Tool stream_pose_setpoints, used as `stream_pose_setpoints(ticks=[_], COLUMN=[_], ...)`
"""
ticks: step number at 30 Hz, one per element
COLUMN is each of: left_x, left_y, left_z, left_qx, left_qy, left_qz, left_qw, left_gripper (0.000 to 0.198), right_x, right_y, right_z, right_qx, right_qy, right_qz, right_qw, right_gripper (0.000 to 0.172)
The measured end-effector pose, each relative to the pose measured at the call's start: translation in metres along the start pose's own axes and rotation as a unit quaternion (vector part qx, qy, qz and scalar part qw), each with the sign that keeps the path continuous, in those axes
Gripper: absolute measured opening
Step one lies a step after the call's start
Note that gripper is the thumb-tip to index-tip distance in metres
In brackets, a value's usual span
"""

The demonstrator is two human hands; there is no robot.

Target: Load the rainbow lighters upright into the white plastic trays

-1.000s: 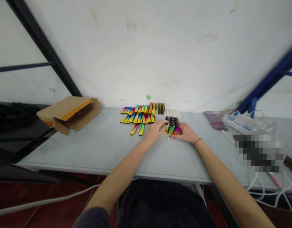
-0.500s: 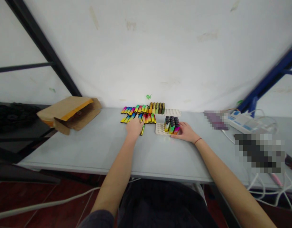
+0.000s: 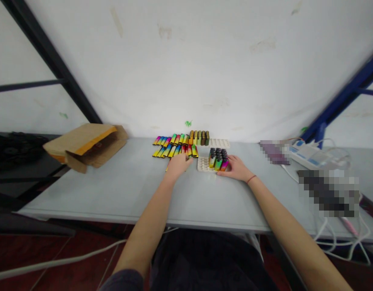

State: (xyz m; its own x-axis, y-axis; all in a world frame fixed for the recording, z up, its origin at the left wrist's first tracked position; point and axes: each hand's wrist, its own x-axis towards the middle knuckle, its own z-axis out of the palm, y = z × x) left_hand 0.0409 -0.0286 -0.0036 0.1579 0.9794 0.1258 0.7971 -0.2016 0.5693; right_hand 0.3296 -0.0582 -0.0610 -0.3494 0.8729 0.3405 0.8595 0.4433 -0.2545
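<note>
Colourful shiny lighters [image 3: 162, 151] lie flat in two rows on the table. My left hand [image 3: 178, 163] is over the right part of the near row, its fingers curled down and partly hidden. A thin golden end of a lighter [image 3: 167, 166] pokes out beside it. To the right is a white tray with holes [image 3: 203, 165], several black-topped lighters [image 3: 218, 158] standing upright in its right part. My right hand [image 3: 237, 169] grips the tray's right end, thumb along the front edge and fingers behind, against the lighters.
Behind stand upright gold-topped lighters [image 3: 200, 138] and a second white tray [image 3: 220, 143], near the wall. A torn brown cardboard box [image 3: 83, 141] lies at the left. A power strip [image 3: 307, 155] and white cables [image 3: 328, 238] are at the right.
My left hand has shifted slightly right and toward me, uncovering some lighters in the near row. My right hand stays at the tray.
</note>
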Motion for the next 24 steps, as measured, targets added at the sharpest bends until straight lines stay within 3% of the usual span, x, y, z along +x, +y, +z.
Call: stream_pose_setpoints(ticks=[2,4,6,10,12,15,20,24], left_x=[0.001,0.001,0.001,-0.003,-0.004,-0.005,-0.006,-0.006], left_y=[0.007,0.016,0.025,0.036,0.038,0.037,0.035,0.035], left_z=[0.006,0.013,0.021,0.031,0.03,0.024,0.016,0.022], left_qx=[-0.124,-0.251,-0.352,-0.526,-0.572,-0.605,-0.63,-0.641], left_qy=[0.006,0.018,0.009,-0.057,-0.052,-0.038,-0.064,-0.033], left_qz=[0.05,0.055,-0.003,-0.133,-0.159,-0.163,-0.139,-0.148], left_qw=[0.991,0.966,0.936,0.838,0.803,0.778,0.761,0.752], left_gripper=[0.02,0.022,0.025,0.022,0.021,0.022,0.032,0.031], right_x=[0.0,0.0,0.0,0.0,0.0,0.0,-0.001,0.0], right_y=[0.0,0.0,-0.001,-0.002,-0.002,-0.002,-0.002,-0.001], right_z=[0.0,0.0,0.0,-0.001,-0.001,-0.001,0.0,0.0], right_qx=[0.001,0.002,0.003,0.004,0.006,0.007,0.003,0.002], right_qy=[0.002,0.002,0.002,0.003,0.004,0.008,0.006,0.007], right_qz=[0.0,0.0,0.001,0.002,0.001,0.001,-0.001,-0.002], right_qw=[1.0,1.0,1.0,1.0,1.0,1.0,1.0,1.0], right_gripper=[0.069,0.07,0.072,0.075,0.074,0.073,0.075,0.074])
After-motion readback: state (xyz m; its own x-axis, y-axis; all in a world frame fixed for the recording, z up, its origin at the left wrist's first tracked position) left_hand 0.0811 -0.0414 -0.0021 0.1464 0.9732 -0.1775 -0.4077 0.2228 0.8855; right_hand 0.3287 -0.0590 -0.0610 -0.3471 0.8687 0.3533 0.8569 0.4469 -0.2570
